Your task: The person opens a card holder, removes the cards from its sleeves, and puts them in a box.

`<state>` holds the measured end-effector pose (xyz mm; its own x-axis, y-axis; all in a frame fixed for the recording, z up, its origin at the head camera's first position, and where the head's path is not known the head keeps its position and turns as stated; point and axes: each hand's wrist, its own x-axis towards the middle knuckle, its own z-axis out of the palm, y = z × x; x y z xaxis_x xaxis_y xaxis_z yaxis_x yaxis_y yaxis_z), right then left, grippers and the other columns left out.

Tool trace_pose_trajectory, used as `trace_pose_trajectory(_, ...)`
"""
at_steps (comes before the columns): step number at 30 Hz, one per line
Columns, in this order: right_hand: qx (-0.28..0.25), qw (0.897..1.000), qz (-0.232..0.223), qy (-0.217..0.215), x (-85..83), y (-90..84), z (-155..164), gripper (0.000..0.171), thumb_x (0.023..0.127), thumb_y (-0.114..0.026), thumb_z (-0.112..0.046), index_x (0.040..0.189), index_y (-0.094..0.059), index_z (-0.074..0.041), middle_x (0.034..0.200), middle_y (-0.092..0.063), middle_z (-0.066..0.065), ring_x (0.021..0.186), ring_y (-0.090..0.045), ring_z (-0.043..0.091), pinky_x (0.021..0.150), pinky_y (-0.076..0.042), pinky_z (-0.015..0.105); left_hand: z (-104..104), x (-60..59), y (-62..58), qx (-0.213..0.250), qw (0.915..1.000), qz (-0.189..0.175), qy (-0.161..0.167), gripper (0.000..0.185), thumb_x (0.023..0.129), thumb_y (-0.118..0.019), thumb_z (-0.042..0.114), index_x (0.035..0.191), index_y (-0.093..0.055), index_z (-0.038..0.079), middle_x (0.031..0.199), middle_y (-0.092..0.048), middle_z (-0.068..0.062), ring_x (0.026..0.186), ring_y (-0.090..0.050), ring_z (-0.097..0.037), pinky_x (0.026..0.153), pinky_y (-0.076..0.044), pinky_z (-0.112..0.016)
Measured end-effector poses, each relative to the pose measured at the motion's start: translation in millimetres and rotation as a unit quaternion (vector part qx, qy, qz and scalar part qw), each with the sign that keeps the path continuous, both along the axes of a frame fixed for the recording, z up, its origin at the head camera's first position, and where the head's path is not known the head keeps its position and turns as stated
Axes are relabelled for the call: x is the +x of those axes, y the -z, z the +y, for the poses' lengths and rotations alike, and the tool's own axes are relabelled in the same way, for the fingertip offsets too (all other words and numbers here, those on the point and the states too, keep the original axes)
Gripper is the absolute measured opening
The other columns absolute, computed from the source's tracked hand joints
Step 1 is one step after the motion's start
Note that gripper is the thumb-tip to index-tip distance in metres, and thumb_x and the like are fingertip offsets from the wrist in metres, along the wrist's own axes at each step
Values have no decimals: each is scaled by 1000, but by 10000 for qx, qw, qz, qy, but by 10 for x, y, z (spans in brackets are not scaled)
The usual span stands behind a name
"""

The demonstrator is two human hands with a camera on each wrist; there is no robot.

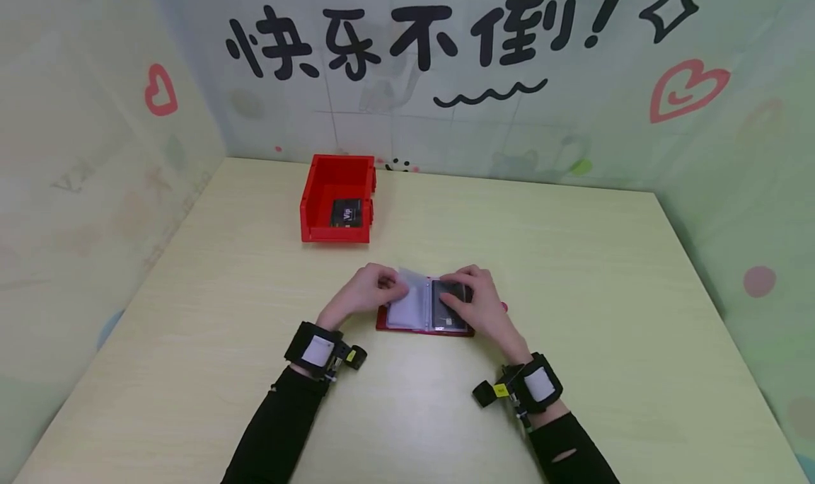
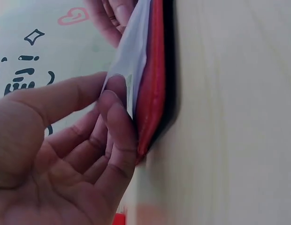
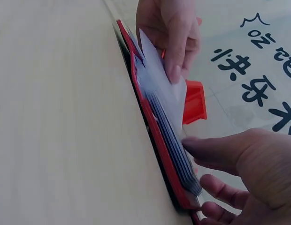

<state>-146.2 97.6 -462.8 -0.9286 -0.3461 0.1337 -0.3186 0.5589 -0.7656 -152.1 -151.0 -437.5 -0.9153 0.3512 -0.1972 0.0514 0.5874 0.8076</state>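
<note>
A red card holder (image 1: 390,323) lies open on the table in front of me. My left hand (image 1: 395,284) pinches one clear sleeve page (image 1: 410,286) between thumb and forefinger and lifts it off the left side; the left wrist view shows the pinch on the clear page (image 2: 134,65) above the red cover (image 2: 152,98). My right hand (image 1: 455,300) rests with straight fingers on the right page, over a dark card (image 1: 446,313). In the right wrist view its thumb (image 3: 202,144) touches the stacked sleeves (image 3: 176,154).
A red bin (image 1: 318,201) stands at the back left of the table with a black card (image 1: 348,213) inside it; it also shows as a red bin (image 3: 195,101) behind the holder. Patterned walls enclose the table (image 1: 573,272) on three sides.
</note>
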Motion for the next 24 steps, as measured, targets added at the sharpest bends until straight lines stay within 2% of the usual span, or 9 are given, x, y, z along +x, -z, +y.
trace_pose_trajectory(3, 295, 9988, -381, 51, -30, -8, 82, 41, 89, -76, -19, 127, -68, -6, 127, -49, 20, 114, -41, 34, 87, -39, 37, 23, 16, -31, -199, 9993, -12, -308, 31, 93, -71, 20, 118, -65, 1, 83, -64, -8, 75, -56, -18, 68, -45, -24)
trace_pose_trajectory(7, 342, 9968, -717, -10, -65, -12, 142, 50, 88, -78, -21, 134, -63, -4, 130, -45, 20, 114, -43, 33, 90, -42, 38, 52, 38, -69, -371, 9976, 26, -591, 46, 91, -74, 17, 131, -57, 3, 80, -62, -8, 72, -55, -18, 67, -44, -24)
trace_pose_trajectory(12, 257, 9967, -764, -38, -68, -28, 150, 49, 88, -78, -21, 132, -64, -4, 127, -47, 19, 110, -46, 32, 90, -43, 38, 70, 69, -86, -496, 9960, 160, -730, 53, 90, -76, 15, 137, -53, 7, 81, -61, -8, 72, -55, -19, 66, -45, -24)
trace_pose_trajectory(15, 226, 9971, -733, -12, -65, -39, 141, 48, 87, -79, -20, 130, -64, -4, 127, -47, 19, 108, -47, 32, 89, -43, 38, 79, 83, -83, -582, 9951, 299, -744, 54, 89, -76, 14, 136, -54, 6, 81, -60, -9, 72, -54, -19, 65, -45, -25)
trace_pose_trajectory(18, 239, 9970, -732, 28, -65, -45, 135, 48, 87, -80, -20, 129, -64, -4, 126, -48, 19, 106, -47, 32, 87, -43, 37, 101, 91, -87, -745, 9934, 444, -752, 51, 88, -77, 13, 134, -56, 7, 86, -58, -9, 79, -54, -20, 67, -45, -26)
trace_pose_trajectory(21, 283, 9966, -769, 79, -64, -48, 141, 49, 86, -80, -21, 130, -64, -5, 125, -47, 18, 105, -46, 31, 85, -42, 35, 160, 105, -104, -830, 9924, 615, -668, 45, 88, -75, 7, 130, -59, 6, 94, -56, -10, 89, -53, -21, 76, -47, -30)
trace_pose_trajectory(24, 304, 9964, -788, 107, -69, -43, 154, 49, 86, -80, -21, 130, -64, -7, 122, -47, 17, 103, -46, 30, 83, -41, 34, 249, 127, -107, -787, 9933, 766, -367, 40, 90, -68, -2, 128, -62, 3, 101, -59, -11, 95, -54, -22, 86, -51, -34)
